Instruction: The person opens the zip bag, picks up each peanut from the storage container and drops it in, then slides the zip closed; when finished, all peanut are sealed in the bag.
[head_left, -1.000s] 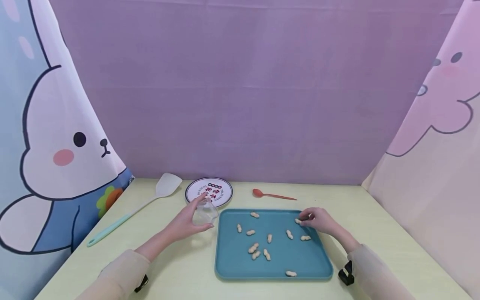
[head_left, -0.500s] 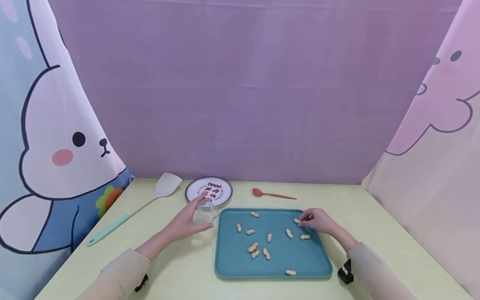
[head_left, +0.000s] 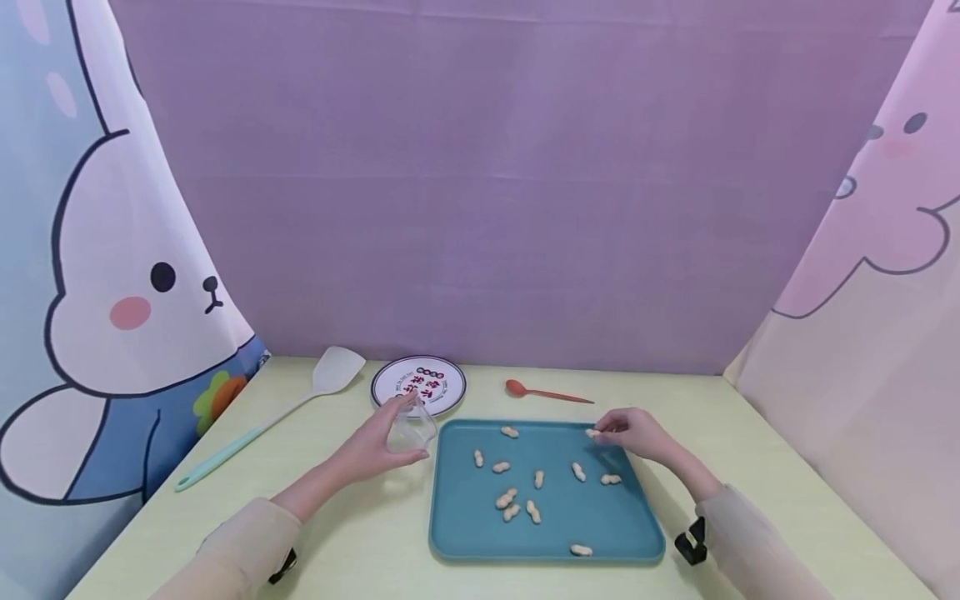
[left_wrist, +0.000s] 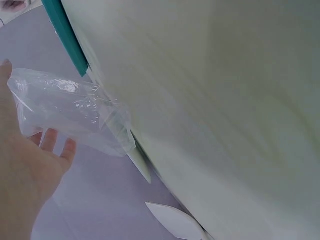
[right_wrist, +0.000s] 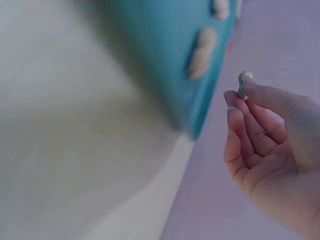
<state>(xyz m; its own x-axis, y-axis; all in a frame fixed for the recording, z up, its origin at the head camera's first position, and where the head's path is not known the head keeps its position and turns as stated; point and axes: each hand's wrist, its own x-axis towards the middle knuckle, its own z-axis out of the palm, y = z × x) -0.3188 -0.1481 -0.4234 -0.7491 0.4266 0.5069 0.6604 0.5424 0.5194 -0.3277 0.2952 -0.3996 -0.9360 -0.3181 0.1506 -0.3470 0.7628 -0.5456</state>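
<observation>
My left hand point(head_left: 367, 444) grips a clear plastic container point(head_left: 416, 431) at the tray's left edge, fingers on its far side and thumb on its near side. In the left wrist view the see-through container point(left_wrist: 70, 110) looks crinkled and glossy; I see nothing inside it. Over the far right corner of the blue tray point(head_left: 555, 533), my right hand point(head_left: 637, 435) pinches a peanut point(head_left: 592, 433) between thumb and fingertips. That peanut point(right_wrist: 243, 86) is held apart from the tray in the right wrist view. Several unshelled peanuts point(head_left: 539, 479) lie scattered over the tray.
Behind the tray lies a red spoon point(head_left: 547, 392). A white plate point(head_left: 386, 385) with red lettering sits at the back left, beside a long white spatula point(head_left: 337, 371) with a green handle. A purple cloth point(head_left: 480, 208) hangs along the table's back edge.
My right hand has risen slightly from the tray's far right corner with the peanut. The left hand and the container have stayed nearly still.
</observation>
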